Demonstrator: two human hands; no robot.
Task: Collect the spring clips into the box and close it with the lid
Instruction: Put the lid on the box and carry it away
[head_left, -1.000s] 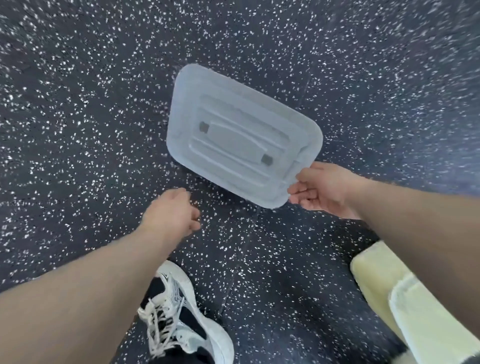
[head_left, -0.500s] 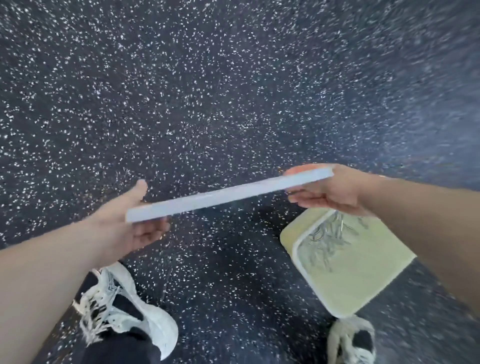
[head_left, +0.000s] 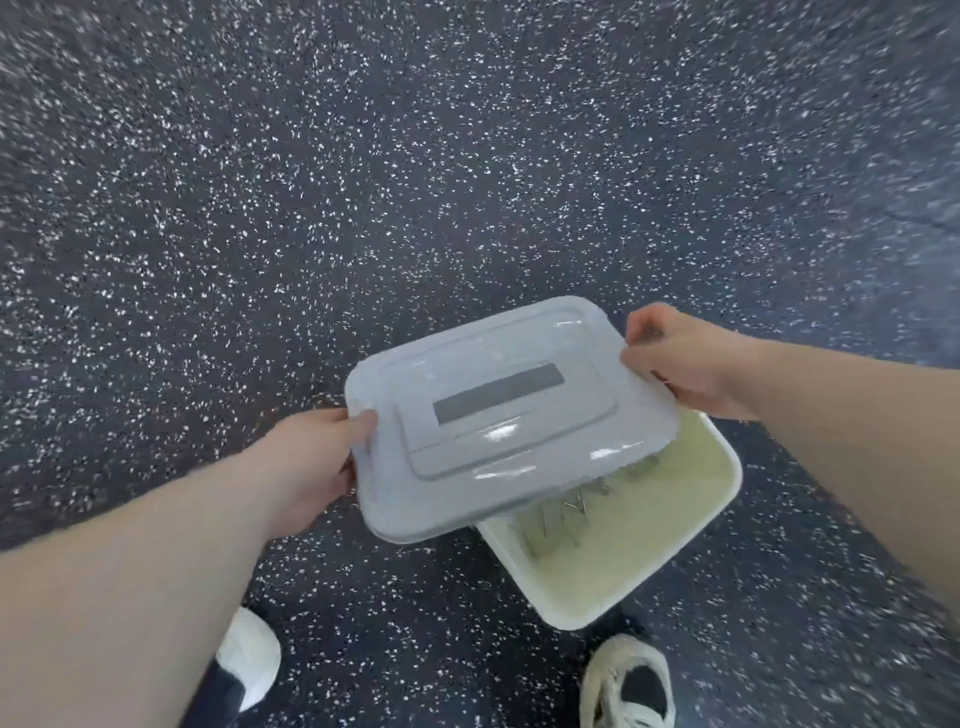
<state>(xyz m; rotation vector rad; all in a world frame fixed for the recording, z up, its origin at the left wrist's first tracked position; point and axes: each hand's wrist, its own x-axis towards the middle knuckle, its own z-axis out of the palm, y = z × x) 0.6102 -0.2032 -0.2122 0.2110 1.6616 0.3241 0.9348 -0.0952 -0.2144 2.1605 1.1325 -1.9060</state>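
A pale grey rectangular lid (head_left: 511, 415) with a dark grey strip on top hangs in the air, top side up, over the far left part of the box. My left hand (head_left: 311, 467) grips its left edge and my right hand (head_left: 685, 358) grips its far right corner. Below it on the floor stands the pale yellow box (head_left: 649, 566), open, with several metal spring clips (head_left: 561, 512) lying inside near the lid's front edge. Part of the box and its clips is hidden by the lid.
The floor (head_left: 415, 182) is dark rubber with white speckles. My left shoe (head_left: 249, 660) and right shoe (head_left: 628, 686) stand at the bottom edge, the right one just in front of the box.
The lid was lifted off the floor, turned over from underside up to top side up, and brought toward me over the box. My left hand took hold of its left edge.
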